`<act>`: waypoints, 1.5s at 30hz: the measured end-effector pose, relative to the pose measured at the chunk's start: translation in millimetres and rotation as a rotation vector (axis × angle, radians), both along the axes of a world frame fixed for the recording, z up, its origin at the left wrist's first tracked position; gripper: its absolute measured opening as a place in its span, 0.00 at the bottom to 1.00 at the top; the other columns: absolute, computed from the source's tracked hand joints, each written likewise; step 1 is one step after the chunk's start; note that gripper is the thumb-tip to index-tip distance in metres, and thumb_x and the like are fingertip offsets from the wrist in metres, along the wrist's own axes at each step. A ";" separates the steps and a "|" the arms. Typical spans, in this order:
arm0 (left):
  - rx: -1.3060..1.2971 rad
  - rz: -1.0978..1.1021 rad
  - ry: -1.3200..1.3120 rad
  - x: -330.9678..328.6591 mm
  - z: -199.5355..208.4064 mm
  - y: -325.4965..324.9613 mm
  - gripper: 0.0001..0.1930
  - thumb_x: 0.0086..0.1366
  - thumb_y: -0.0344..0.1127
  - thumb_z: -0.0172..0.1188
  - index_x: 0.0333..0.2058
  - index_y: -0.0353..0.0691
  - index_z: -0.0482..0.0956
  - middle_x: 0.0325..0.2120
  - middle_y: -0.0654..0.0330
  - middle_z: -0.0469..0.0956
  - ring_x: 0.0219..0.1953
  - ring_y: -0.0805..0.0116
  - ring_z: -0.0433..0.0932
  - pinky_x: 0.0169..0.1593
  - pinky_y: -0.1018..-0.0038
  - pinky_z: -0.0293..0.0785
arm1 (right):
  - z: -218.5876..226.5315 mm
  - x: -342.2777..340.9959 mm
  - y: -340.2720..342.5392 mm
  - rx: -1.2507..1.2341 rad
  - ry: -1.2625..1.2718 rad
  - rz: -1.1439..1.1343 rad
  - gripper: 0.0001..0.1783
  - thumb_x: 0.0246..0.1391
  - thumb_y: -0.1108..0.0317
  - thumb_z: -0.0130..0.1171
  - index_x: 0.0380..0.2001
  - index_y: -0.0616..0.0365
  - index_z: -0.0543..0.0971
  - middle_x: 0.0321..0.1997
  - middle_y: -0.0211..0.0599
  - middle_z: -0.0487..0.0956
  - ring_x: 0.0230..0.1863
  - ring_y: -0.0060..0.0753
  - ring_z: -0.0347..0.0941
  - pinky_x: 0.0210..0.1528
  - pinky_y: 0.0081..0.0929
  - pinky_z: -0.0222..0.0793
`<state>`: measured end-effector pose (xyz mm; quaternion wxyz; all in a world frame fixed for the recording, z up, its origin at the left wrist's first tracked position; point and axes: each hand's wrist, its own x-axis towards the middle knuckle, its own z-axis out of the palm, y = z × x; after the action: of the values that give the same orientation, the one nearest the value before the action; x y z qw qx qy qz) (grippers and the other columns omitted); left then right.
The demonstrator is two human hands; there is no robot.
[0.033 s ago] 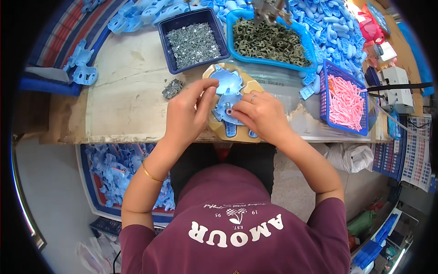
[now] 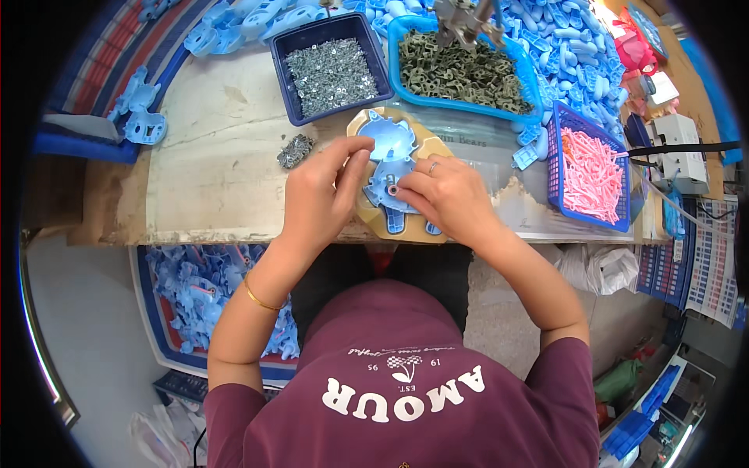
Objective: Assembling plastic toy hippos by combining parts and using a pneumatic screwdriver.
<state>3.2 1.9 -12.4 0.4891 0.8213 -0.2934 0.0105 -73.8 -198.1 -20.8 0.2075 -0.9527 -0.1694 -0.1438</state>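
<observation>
A light-blue hollow plastic toy shell (image 2: 388, 140) lies open side up on a tan, many-sided fixture board (image 2: 370, 212) at the table's front edge. My right hand (image 2: 449, 195) reaches over the shell's right side. Its thumb and fingers are closed at a small ring-ended part (image 2: 392, 190) inside the lower half of the shell. At the shell's left edge is my left hand (image 2: 324, 183), its thumb and forefinger drawn together in a pinch. Whatever sits between those fingertips, if anything, is too small to make out.
Behind the board stand a dark-blue bin (image 2: 331, 78) of small metal pieces and a bright-blue tray (image 2: 464, 74) of dark clips. A metal mechanism (image 2: 468, 22) hangs over the tray. Pink sticks fill a basket (image 2: 555, 175) at right. Small metal pieces (image 2: 296, 151) lie left.
Both hands keep almost the same pose over the shell. The hanging metal mechanism appears slightly farther right and lower.
</observation>
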 end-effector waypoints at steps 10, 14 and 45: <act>0.282 -0.361 -0.521 -7.5 -21.2 12.4 0.13 0.61 0.39 0.66 0.44 0.44 0.82 0.47 0.60 0.80 0.54 0.57 0.75 0.58 0.59 0.73 | 1.3 12.3 -7.5 -0.126 0.144 0.143 0.07 0.53 0.66 0.66 0.32 0.55 0.80 0.34 0.35 0.76 0.40 0.41 0.75 0.40 0.39 0.73; 0.372 -0.407 -0.524 -8.4 -24.6 14.6 0.16 0.62 0.44 0.65 0.47 0.45 0.81 0.53 0.60 0.75 0.61 0.56 0.69 0.68 0.55 0.62 | 13.7 -1.8 -13.8 -0.026 0.104 0.047 0.08 0.50 0.65 0.68 0.32 0.54 0.80 0.33 0.35 0.75 0.41 0.42 0.75 0.39 0.38 0.73; 0.342 0.058 -0.474 79.2 -15.1 26.1 0.06 0.61 0.33 0.65 0.37 0.41 0.84 0.36 0.59 0.81 0.40 0.54 0.76 0.43 0.62 0.75 | 118.8 106.8 28.6 0.477 -0.419 -0.021 0.24 0.59 0.63 0.63 0.54 0.64 0.72 0.45 0.41 0.79 0.45 0.34 0.76 0.46 0.30 0.70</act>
<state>82.4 28.1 -27.5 0.2611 0.8745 -0.3733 0.1664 33.0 -169.5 98.0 0.3843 -0.8283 -0.1603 -0.3748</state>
